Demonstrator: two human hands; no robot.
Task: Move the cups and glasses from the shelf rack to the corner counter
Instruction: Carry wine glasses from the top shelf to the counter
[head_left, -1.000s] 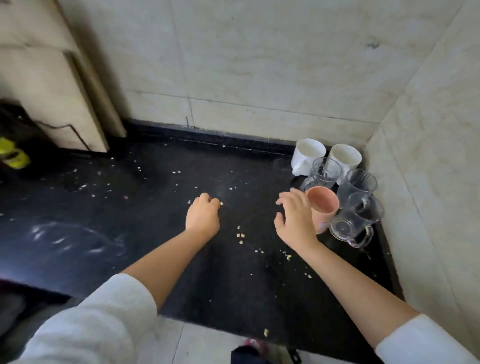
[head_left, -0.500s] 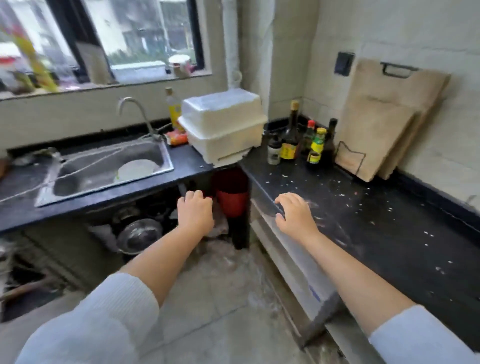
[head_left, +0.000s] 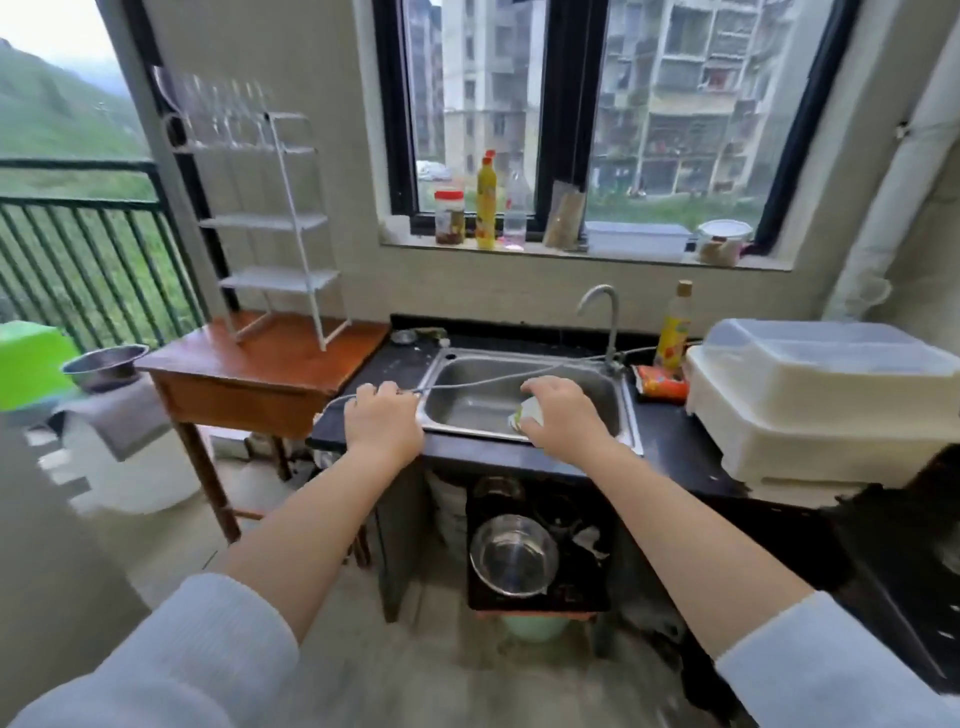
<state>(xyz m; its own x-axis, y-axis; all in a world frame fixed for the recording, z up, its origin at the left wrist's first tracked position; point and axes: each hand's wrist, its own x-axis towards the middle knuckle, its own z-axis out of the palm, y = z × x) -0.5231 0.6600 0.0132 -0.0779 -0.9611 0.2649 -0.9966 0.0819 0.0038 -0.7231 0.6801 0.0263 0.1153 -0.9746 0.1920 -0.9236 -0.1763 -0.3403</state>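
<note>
The white wire shelf rack stands on a wooden table at the left. Several clear glasses line its top shelf; the lower shelves look bare. My left hand hovers in front of the sink's left rim with loosely curled fingers and holds nothing. My right hand hangs over the sink's front edge, also loosely curled and empty. Both hands are well to the right of the rack and lower than it. The corner counter with the cups is out of view.
A steel sink with a faucet and a plate in it sits in the black counter. A white lidded dish box stands at the right. Bottles line the windowsill. A steel bowl sits left of the table, a pot under the counter.
The view has swung left from the corner counter with its cups, past the cutting boards, to the sink and rack. Both hands stay empty out in front.
</note>
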